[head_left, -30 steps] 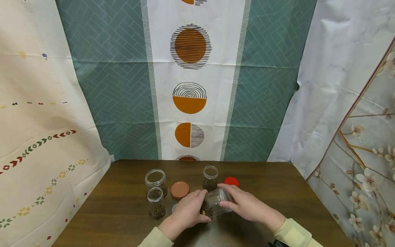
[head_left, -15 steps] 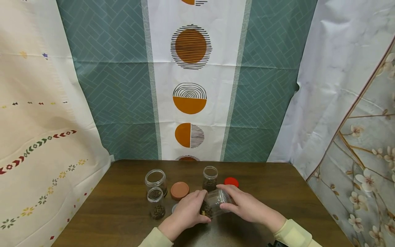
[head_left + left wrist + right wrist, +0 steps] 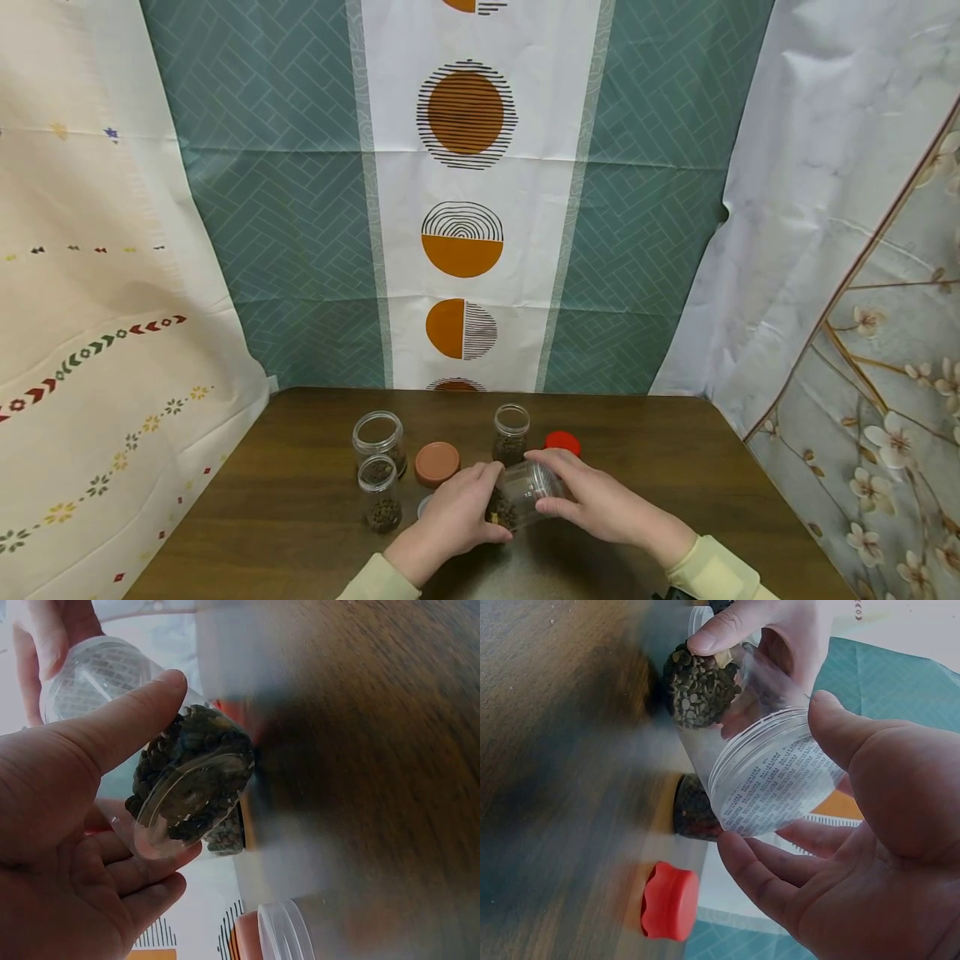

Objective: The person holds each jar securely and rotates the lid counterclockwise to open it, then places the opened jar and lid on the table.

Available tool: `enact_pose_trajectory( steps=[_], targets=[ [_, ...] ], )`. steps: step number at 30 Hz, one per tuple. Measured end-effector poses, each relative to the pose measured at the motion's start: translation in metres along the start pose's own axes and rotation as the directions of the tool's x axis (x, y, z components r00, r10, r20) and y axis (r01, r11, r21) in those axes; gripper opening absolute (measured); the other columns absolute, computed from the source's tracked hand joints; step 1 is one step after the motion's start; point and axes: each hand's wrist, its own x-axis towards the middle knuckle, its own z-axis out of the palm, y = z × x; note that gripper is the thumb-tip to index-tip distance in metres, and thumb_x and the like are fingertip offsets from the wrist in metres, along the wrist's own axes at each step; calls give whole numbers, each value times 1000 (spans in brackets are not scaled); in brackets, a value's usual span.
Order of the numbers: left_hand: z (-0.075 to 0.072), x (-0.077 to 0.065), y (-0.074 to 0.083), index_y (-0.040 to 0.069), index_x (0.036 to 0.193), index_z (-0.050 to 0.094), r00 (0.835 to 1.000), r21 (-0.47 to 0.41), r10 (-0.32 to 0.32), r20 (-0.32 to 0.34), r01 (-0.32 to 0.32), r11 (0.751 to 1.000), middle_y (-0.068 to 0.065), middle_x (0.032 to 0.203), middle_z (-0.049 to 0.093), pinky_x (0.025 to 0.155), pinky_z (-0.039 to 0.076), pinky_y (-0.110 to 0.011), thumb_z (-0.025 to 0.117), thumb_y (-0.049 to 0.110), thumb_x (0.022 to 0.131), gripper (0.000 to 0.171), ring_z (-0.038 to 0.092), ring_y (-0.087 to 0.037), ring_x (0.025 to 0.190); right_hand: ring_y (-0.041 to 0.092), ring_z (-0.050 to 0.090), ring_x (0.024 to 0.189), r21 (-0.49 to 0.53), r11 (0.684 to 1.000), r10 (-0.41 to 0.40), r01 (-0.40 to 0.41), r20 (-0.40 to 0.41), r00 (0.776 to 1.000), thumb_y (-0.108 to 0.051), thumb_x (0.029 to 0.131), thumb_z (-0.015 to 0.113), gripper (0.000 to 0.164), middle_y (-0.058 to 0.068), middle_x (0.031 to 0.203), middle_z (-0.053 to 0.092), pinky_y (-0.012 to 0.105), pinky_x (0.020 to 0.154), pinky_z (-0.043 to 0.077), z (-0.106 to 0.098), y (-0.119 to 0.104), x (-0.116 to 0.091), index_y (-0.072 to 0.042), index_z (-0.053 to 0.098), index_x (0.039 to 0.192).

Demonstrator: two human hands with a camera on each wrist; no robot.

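Observation:
A clear jar (image 3: 522, 490) with dark bean-like pieces in it lies tilted between both hands, its base toward the left. My left hand (image 3: 461, 507) grips it around the base end, thumb on one side and fingers on the other. At the opposite end, my right hand (image 3: 596, 498) holds the rim of a clear lid (image 3: 784, 780) between thumb and fingertips. Small print covers the lid's face in the right wrist view. The dark contents (image 3: 191, 750) gather low in the base end, partly covered by my left thumb.
A smaller uncovered jar (image 3: 511, 442) stands just behind, with a red lid (image 3: 562, 442) to its right. Two more uncovered jars, a wide one (image 3: 378, 437) and a narrow one (image 3: 383, 504), stand at left. A brown-orange lid (image 3: 437, 463) and a clear lid (image 3: 285, 934) lie nearer my left hand.
The fingers of my right hand have shifted slightly around the lid's rim. The left hand and the tilted jar stay in place.

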Motion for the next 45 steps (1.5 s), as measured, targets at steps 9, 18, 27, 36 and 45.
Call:
enact_pose_trajectory(
  steps=[9, 18, 27, 36, 45],
  targets=[
    [0, 0, -1, 7, 140, 49, 1000, -2, -4, 7, 4, 1000, -3, 122, 60, 91, 49, -37, 83, 55, 71, 90, 59, -19, 110, 16, 49, 130, -13, 1000, -19, 19, -14, 1000, -63, 90, 57, 76, -8, 149, 40, 45, 101, 43, 0, 0, -1, -31, 34, 155],
    [0, 0, -2, 8, 140, 49, 1000, -9, -8, 17, 9, 1000, -2, 122, 59, 91, 48, -36, 83, 55, 71, 90, 59, -18, 110, 14, 48, 131, -31, 998, -62, 61, -27, 998, -61, 90, 59, 73, -10, 148, 39, 43, 101, 43, 1, 2, -1, -37, 32, 154],
    [0, 1, -1, 9, 140, 49, 1000, -11, -12, 27, 13, 1000, -2, 123, 59, 90, 49, -37, 82, 56, 72, 89, 59, -18, 111, 15, 48, 130, -26, 996, -86, 85, -21, 996, -59, 91, 59, 71, -8, 149, 37, 42, 100, 44, 2, 4, -1, -38, 33, 154],
    [0, 1, 0, 9, 140, 49, 1000, -7, -9, 20, 9, 1000, -3, 125, 59, 91, 48, -37, 83, 55, 71, 89, 59, -19, 112, 21, 51, 128, -18, 1000, -18, 18, -30, 999, -63, 91, 57, 67, -5, 155, 32, 46, 96, 46, 1, 3, 1, -43, 37, 152],
    [-1, 1, 2, 7, 139, 50, 1000, -5, -2, 10, 2, 1000, -6, 124, 60, 91, 48, -37, 84, 53, 71, 89, 59, -21, 112, 28, 57, 122, -17, 988, 150, -151, -52, 987, -64, 91, 56, 70, 5, 142, 52, 53, 94, 46, -2, -1, 7, -28, 44, 150]
  ],
)
